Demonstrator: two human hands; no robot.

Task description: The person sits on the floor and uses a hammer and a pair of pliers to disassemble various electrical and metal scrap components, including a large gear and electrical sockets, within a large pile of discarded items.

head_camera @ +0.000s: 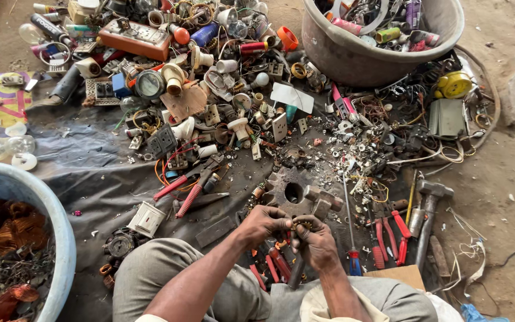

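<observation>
My left hand (262, 225) and my right hand (316, 243) meet low in the middle of the view, just in front of a rusty toothed gear (282, 186) lying on the ground sheet. Together the fingers of both hands pinch a small round brass-coloured part (302, 225). A dark metal bar (297, 271) hangs down from under my right hand, which seems to hold it too. Red-handled pliers (276, 262) lie just below my hands, between my knees.
A large grey tub (329, 53) of scrap stands at the top right. A blue basin (43, 203) with copper wire is at the left. Switches, sockets and wires cover the dark sheet (90, 173). A hammer (429, 206), red pliers (388, 232) and a screwdriver (350, 238) lie on the right.
</observation>
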